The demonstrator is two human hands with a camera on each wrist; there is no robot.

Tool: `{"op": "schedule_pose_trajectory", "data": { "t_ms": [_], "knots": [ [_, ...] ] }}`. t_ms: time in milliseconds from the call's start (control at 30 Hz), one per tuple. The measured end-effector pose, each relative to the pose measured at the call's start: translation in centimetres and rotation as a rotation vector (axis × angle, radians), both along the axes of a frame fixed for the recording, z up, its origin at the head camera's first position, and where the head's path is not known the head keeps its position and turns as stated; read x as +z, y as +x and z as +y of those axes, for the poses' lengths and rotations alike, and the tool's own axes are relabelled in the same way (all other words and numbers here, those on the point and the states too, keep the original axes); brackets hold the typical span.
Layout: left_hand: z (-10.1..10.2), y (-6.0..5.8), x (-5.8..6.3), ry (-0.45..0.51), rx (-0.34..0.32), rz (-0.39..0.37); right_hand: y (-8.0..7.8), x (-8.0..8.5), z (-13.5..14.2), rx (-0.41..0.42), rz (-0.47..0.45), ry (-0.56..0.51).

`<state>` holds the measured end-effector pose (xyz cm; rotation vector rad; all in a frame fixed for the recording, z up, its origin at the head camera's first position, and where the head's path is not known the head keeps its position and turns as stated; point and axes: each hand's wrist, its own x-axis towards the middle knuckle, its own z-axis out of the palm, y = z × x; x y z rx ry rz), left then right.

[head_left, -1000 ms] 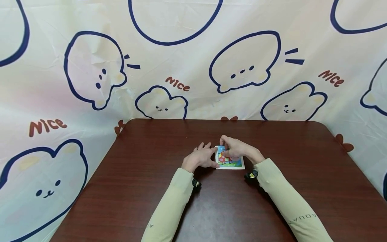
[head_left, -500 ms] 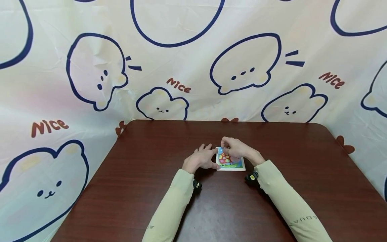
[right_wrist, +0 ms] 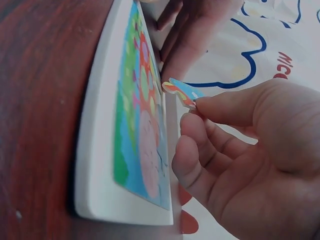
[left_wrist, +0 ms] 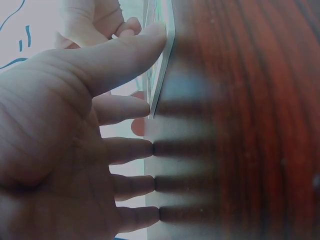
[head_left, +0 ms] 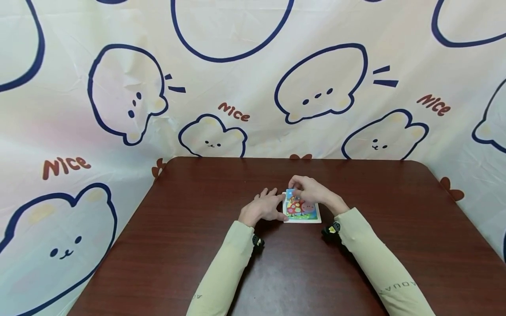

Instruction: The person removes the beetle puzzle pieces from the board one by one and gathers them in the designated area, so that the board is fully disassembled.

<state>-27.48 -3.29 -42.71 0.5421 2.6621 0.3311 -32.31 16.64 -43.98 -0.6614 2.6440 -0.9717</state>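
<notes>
A small jigsaw puzzle (head_left: 301, 215) with a white border and a colourful picture lies flat on the table. My right hand (head_left: 310, 189) pinches a blue, red and yellow puzzle piece (right_wrist: 184, 93) between thumb and fingers. That piece is tilted and raised above the board, near its far left corner. On the left side of the board, my left hand (head_left: 262, 206) spreads its straight fingers, the fingertips down on the tabletop. Its thumb (left_wrist: 142, 47) presses on the white border, and the index fingertip touches the board's edge.
The dark brown wooden table (head_left: 189, 228) extends all around the board. A pale fabric backdrop (head_left: 261, 87) with bear outlines hangs behind it and at both sides. A small black device (head_left: 331, 229) sits at the right wrist, and another black device (head_left: 258, 241) at the left wrist.
My right hand has risen slightly away from the board, lifting the pinched puzzle piece out of the picture. The left hand stays in place on the board's edge.
</notes>
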Motion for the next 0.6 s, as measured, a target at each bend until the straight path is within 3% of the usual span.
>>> {"op": "schedule_pose_trajectory", "data": {
  "t_ms": [300,600],
  "knots": [
    [0.9,-0.2,-0.2,-0.003,-0.020,0.012,-0.2,0.6,2.2,-0.032,-0.041,-0.013],
    [0.2,-0.1,-0.2,-0.034,-0.001,0.027,0.0,0.6,3.5,-0.023,-0.102,-0.094]
  ]
}}
